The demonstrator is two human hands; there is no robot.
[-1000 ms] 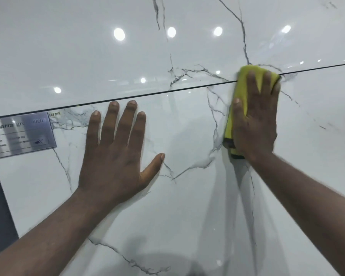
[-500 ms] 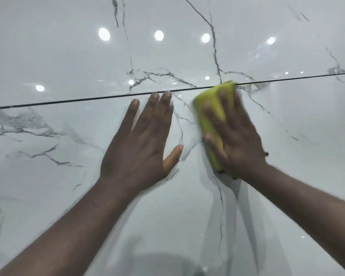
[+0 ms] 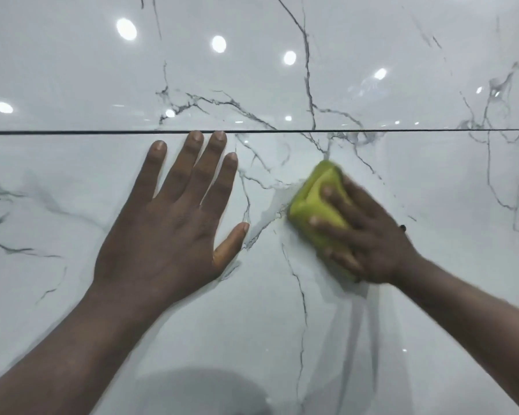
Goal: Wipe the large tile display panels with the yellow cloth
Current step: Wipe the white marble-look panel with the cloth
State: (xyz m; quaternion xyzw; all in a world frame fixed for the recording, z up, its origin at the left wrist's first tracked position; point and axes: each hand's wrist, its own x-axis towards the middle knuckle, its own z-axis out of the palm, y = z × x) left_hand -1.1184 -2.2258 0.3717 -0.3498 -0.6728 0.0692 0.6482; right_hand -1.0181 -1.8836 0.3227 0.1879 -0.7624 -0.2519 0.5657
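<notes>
Glossy white, with thin grey veins, the large lower tile panel (image 3: 282, 339) is being crossed at the near edge by two bare forearms, and a dim grey shadow is being mirrored in its polish. Farther up, the left hand (image 3: 165, 235) is being pressed flat against this smooth surface, with its fingers held straight and slightly fanned, the thumb being pushed out to the side. Nothing is being held by it.

Just beside it, though not touching it, the soft, bunched yellow cloth (image 3: 312, 199) is being pressed onto the same panel by the right hand (image 3: 372, 235). The fingers are being dug into the fabric, which is being squeezed into rounded folds between them. Both hand and cloth are being blurred by motion.

Beyond the left fingertips, a thin straight black seam (image 3: 72, 133) is being run level across the view. Past it, the large upper tile panel (image 3: 72, 70), equally glossy and marbled with branching dark veins, is being dotted by the reflections of round white lights (image 3: 126, 29).
</notes>
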